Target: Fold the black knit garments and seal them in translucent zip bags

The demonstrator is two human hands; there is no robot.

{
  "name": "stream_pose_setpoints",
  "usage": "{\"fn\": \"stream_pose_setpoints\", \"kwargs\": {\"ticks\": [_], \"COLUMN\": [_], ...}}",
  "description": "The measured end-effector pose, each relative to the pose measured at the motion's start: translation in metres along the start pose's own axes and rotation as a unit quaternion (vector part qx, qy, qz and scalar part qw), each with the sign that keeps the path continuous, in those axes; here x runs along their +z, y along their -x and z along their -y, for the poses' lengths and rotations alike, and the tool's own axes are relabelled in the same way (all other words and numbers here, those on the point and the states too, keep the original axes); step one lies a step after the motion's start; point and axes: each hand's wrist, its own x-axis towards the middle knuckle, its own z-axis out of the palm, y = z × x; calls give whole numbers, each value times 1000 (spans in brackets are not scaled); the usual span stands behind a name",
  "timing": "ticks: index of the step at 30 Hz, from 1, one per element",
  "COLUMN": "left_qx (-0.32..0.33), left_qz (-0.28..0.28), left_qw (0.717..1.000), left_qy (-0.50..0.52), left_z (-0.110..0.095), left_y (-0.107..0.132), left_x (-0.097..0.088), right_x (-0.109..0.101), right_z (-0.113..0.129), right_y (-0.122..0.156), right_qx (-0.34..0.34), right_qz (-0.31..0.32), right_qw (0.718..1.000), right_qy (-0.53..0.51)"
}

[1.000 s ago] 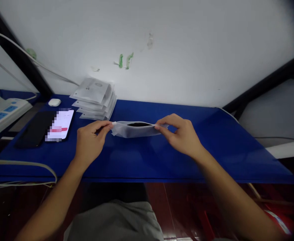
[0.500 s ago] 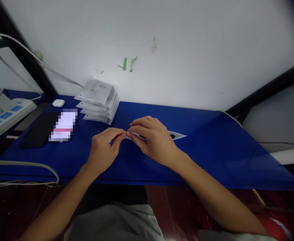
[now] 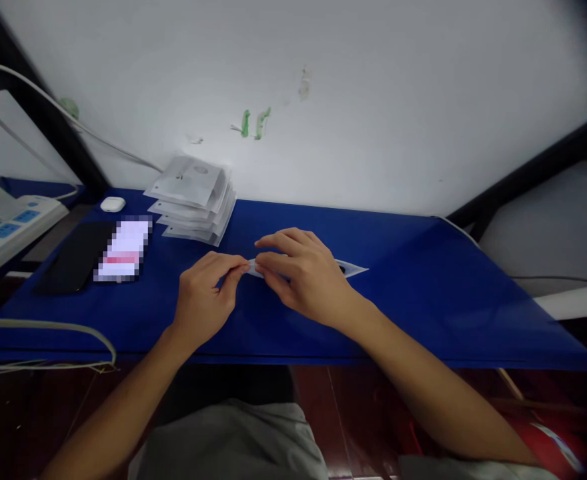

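Note:
Between my hands is a flat white packet [image 3: 356, 269], seen almost edge-on, with a dark patch showing at its right end. My left hand [image 3: 204, 290] pinches its left tip between thumb and fingers. Close beside it, my right hand [image 3: 307, 277] grips the top edge with thumb and index finger, its other fingers curved over and hiding most of the packet. Behind my left hand stands a stack of similar white packets [image 3: 193, 183] with small dark printing on top.
The blue table [image 3: 423, 307] meets a white wall. To the left lie a black phone [image 3: 76, 257], a phone with a lit, blurred screen [image 3: 125, 250] and a white earbud case [image 3: 113, 204]. A power strip [image 3: 18, 223] and cables are at the far left.
The right hand's pinch has shifted slightly away from the left fingertips, baring a short stretch of the packet's edge between them. The whole view has moved a little.

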Motion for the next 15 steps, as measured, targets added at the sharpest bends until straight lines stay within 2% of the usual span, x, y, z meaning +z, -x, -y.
{"fn": "stream_pose_setpoints", "kwargs": {"ticks": [8, 15], "left_qx": [-8, -29], "left_qz": [-13, -40], "left_qw": [999, 996], "left_qy": [-49, -68], "left_z": [3, 15], "left_y": [0, 3], "left_x": [-7, -13], "right_x": [-6, -4], "right_z": [-8, -20], "right_y": [9, 19], "right_qx": [5, 10], "right_qz": [-7, -19], "right_qw": [1000, 999], "right_qy": [5, 28]}}
